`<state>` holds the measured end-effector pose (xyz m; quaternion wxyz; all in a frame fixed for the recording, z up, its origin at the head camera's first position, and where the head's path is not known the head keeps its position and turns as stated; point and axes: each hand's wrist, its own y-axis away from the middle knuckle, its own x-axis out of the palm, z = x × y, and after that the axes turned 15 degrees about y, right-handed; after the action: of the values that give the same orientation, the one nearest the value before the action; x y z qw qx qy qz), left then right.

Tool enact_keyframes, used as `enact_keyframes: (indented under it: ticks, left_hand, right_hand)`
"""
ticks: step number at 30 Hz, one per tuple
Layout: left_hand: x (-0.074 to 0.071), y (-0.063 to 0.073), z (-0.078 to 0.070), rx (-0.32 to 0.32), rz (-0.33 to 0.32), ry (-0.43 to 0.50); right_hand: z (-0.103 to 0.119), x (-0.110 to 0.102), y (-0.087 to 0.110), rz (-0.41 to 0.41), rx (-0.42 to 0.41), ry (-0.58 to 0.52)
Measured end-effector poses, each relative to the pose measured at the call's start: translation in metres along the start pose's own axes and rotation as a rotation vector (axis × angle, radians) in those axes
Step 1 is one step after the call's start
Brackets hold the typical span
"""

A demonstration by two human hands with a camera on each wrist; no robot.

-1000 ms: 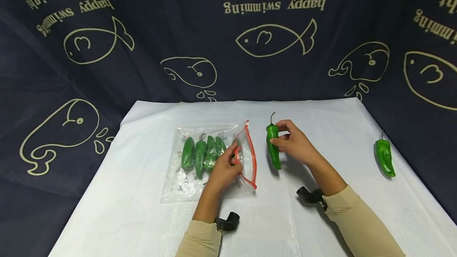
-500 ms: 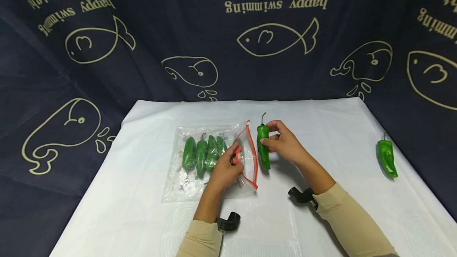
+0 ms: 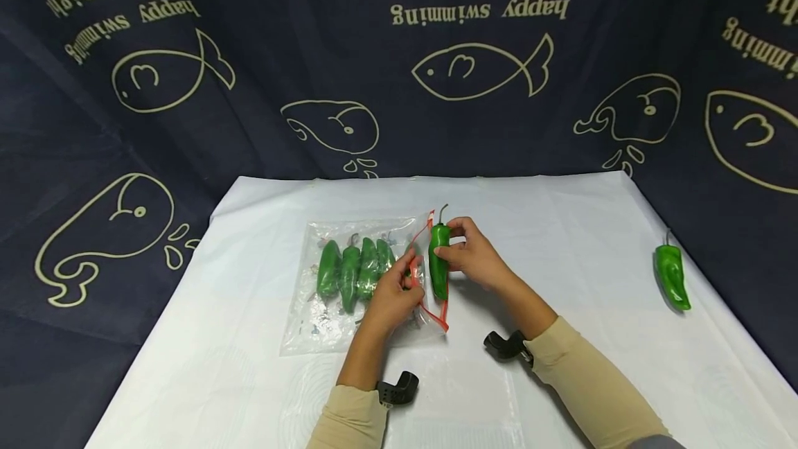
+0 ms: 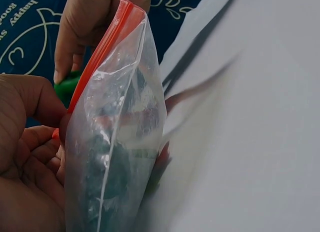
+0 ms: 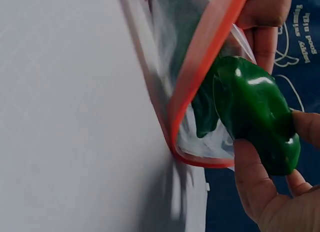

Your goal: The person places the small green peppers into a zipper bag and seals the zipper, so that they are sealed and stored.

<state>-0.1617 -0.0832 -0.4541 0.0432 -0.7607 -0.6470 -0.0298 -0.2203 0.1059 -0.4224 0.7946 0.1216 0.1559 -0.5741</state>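
Note:
A clear zip bag with a red zip edge lies on the white table, several green peppers inside it. My left hand pinches the bag near its mouth; in the left wrist view its thumb and fingers grip the edge by the red zip. The mouth gapes to the right. My right hand holds a green pepper between thumb and fingers, stem pointing away. In the right wrist view this pepper is right at the opening, its end overlapping the red rim.
Another green pepper lies by the table's right edge. Behind the white table hangs a dark blue cloth printed with fish and words. A black camera band sits on each wrist.
My right hand has moved left with its pepper, from beside the bag to over the red mouth. The left hand keeps its grip on the bag in the same place.

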Motion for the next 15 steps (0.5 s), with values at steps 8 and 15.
enact_keyframes:
  ticks: [8,15]
  left_hand:
    - [0.001,-0.001,0.002,0.009,-0.001,0.005]
    - [0.001,-0.002,0.003,0.023,-0.006,-0.007]
  right_hand:
    - [-0.009,0.008,-0.002,0.098,0.06,0.061]
    - [-0.012,0.011,-0.001,0.119,0.064,0.119]
